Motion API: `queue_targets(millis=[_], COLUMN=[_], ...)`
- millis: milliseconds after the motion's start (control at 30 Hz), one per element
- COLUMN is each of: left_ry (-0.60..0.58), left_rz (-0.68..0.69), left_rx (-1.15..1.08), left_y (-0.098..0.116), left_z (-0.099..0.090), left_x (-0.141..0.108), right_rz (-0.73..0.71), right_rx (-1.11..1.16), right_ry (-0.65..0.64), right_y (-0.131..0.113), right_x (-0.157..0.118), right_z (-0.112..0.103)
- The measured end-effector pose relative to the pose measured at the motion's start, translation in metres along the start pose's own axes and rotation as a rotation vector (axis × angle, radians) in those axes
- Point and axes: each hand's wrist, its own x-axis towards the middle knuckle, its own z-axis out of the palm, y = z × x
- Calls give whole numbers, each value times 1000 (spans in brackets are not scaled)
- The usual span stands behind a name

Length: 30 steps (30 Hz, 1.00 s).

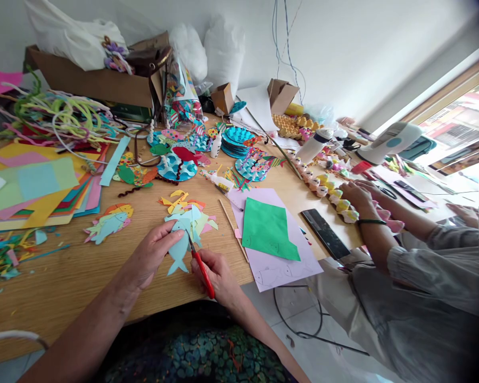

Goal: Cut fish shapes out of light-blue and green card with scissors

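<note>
Pinched between the thumb and fingers of my left hand (159,246) is a light blue paper fish (178,249), its tail pointing down toward me. My right hand (219,274) grips red-handled scissors (201,268), whose blades reach up to the fish's right edge. Behind the fish lie paper scraps (201,219) in pale blue, green, yellow and orange. A small pile of cut paper fish (109,222) rests to the left. On the right, a green sheet (267,229) lies over a lilac sheet (303,271) with pencilled fish outlines.
A wooden stick (233,230) and a black phone (325,233) lie to the right. Beside me, a co-worker's hands (361,194) touch a row of painted egg-carton pieces (337,199). Coloured paper sheets (35,181), pipe cleaners (75,114) and decorated blue discs (178,166) cover the left and back.
</note>
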Motion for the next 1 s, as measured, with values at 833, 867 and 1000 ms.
queue_targets(millis=[833, 867, 1000], left_ry=[-55, -51, -2], left_rz=[-9, -7, 14], left_rx=[-7, -7, 4], left_y=[-2, -3, -8], left_z=[-1, -1, -3], left_x=[-1, 0, 1], right_rz=[-1, -2, -5], right_rx=[-7, -10, -10], right_ry=[-3, -3, 3], right_y=[-1, 0, 0], right_x=[-1, -1, 0], right_z=[0, 0, 1])
